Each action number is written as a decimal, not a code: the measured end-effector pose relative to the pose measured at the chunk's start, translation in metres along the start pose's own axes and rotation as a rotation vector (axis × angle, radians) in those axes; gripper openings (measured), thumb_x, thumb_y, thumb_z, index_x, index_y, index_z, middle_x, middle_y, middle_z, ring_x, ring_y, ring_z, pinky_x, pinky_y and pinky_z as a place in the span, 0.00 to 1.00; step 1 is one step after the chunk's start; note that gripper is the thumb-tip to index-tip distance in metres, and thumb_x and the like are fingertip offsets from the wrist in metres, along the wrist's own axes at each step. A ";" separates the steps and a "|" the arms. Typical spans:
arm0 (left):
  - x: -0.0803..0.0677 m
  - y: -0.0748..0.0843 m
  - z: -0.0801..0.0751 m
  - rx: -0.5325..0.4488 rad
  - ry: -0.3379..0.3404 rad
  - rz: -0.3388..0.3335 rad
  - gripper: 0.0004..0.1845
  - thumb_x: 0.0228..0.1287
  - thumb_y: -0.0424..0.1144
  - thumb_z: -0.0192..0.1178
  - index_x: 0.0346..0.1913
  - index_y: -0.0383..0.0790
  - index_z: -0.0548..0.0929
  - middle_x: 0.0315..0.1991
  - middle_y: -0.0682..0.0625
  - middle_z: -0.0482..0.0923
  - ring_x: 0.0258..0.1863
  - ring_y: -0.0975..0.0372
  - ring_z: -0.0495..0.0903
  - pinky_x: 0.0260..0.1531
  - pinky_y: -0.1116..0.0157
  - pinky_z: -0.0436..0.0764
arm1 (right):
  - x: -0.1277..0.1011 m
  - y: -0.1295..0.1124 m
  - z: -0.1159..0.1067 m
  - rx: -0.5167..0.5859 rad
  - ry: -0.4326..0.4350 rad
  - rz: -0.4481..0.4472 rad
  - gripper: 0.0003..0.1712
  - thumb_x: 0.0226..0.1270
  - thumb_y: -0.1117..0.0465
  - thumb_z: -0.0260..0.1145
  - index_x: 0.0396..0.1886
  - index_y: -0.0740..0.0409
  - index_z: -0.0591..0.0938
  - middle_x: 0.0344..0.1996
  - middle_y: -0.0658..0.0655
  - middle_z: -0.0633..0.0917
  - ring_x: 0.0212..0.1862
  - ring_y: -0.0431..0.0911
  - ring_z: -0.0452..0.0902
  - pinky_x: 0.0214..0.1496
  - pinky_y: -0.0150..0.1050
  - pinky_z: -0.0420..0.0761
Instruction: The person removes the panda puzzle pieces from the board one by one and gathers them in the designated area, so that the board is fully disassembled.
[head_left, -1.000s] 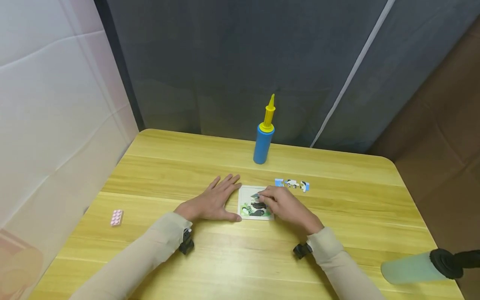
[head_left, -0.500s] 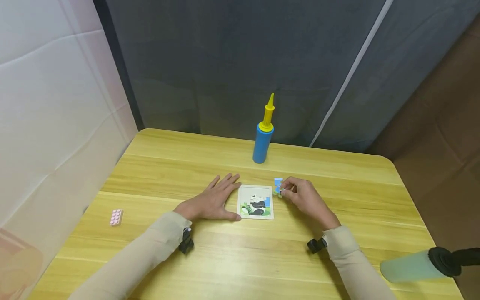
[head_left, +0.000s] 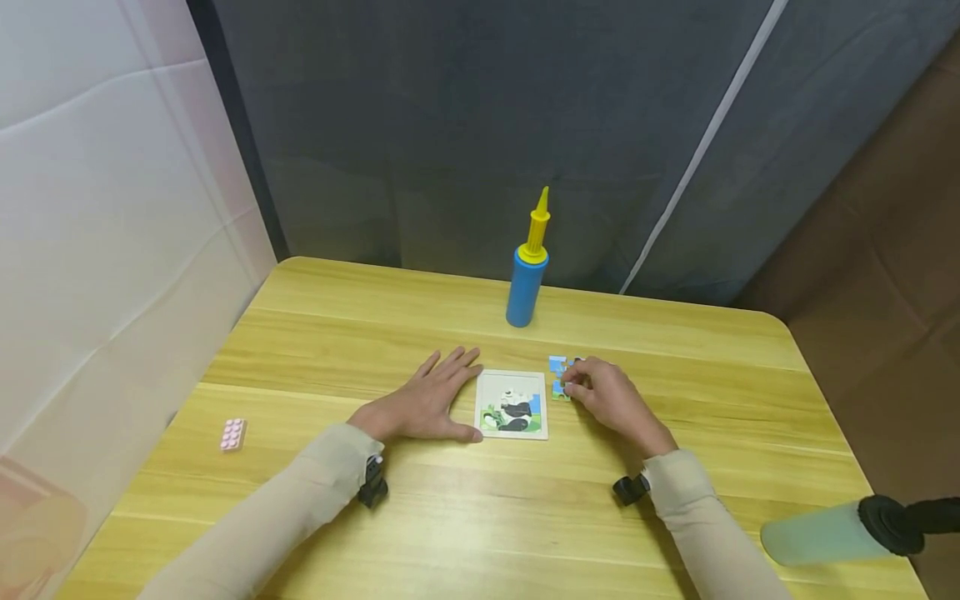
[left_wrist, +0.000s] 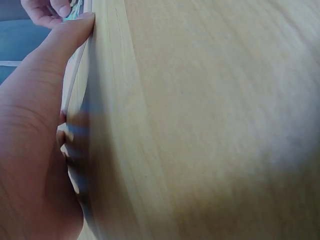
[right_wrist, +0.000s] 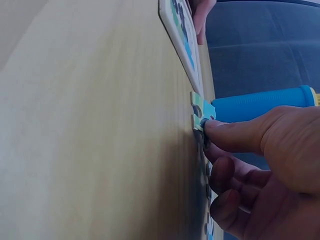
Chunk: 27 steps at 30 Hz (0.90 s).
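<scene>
- Take the panda puzzle board (head_left: 512,404) as your landmark: it lies flat on the bench (head_left: 480,517), near the middle.
- Your left hand (head_left: 425,403) rests flat just left of the board, fingers straight, with the thumb tip against its left edge. This grip is open and holds nothing; it only steadies the board.
- Your right hand (head_left: 609,397) sits just right of the board. The right wrist view shows thumb and fingertips curled onto a small puzzle piece (right_wrist: 199,111), so this grip is pinched closed on that piece, which lies at or just above the bench surface.
- That piece looks thin, stiff and very light, probably card or thin wood. It should not bend, but it may slide on the smooth bench. Hold it by its edges, clear of the tabs.
- Another loose piece (head_left: 557,363) lies just beyond the held one, off the board's far right corner.
- A pink studded brick (head_left: 233,434) lies well left of the board.
- A blue and yellow balloon pump (head_left: 527,275) stands upright beyond the board, near the far edge.
</scene>
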<state>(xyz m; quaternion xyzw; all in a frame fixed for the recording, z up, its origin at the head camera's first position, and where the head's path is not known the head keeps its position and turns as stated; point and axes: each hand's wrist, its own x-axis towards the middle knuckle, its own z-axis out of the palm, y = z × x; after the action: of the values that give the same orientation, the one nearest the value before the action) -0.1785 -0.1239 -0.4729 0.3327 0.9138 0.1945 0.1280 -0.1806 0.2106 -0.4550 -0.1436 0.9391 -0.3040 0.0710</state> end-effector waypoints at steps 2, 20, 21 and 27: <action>0.000 0.000 0.000 -0.001 -0.001 0.001 0.60 0.61 0.72 0.64 0.85 0.39 0.56 0.90 0.43 0.41 0.90 0.45 0.40 0.88 0.39 0.38 | 0.001 0.000 0.001 -0.013 0.006 0.004 0.06 0.76 0.63 0.69 0.46 0.55 0.91 0.42 0.55 0.87 0.42 0.46 0.80 0.47 0.43 0.80; 0.000 -0.001 0.001 0.005 0.004 -0.007 0.60 0.61 0.73 0.65 0.85 0.39 0.57 0.90 0.43 0.41 0.90 0.45 0.40 0.88 0.39 0.39 | 0.002 -0.035 0.008 -0.038 -0.024 -0.083 0.13 0.75 0.60 0.71 0.55 0.57 0.88 0.47 0.55 0.86 0.41 0.45 0.79 0.45 0.42 0.81; 0.000 -0.001 0.002 0.008 0.006 -0.007 0.60 0.61 0.73 0.65 0.85 0.40 0.57 0.90 0.43 0.41 0.90 0.46 0.40 0.88 0.39 0.39 | 0.003 -0.038 0.012 -0.054 -0.037 -0.096 0.13 0.75 0.59 0.71 0.55 0.57 0.88 0.47 0.54 0.86 0.42 0.45 0.79 0.46 0.42 0.81; 0.001 -0.002 0.003 0.014 0.008 -0.006 0.60 0.61 0.74 0.64 0.86 0.41 0.56 0.90 0.43 0.41 0.90 0.46 0.40 0.88 0.39 0.39 | 0.003 -0.055 0.028 -0.095 -0.139 -0.108 0.22 0.73 0.54 0.74 0.62 0.56 0.86 0.50 0.54 0.82 0.43 0.43 0.76 0.46 0.40 0.81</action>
<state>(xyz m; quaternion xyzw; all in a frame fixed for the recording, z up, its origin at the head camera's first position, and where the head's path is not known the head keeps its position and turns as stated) -0.1790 -0.1241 -0.4762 0.3301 0.9166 0.1891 0.1227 -0.1644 0.1520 -0.4455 -0.2178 0.9362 -0.2518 0.1126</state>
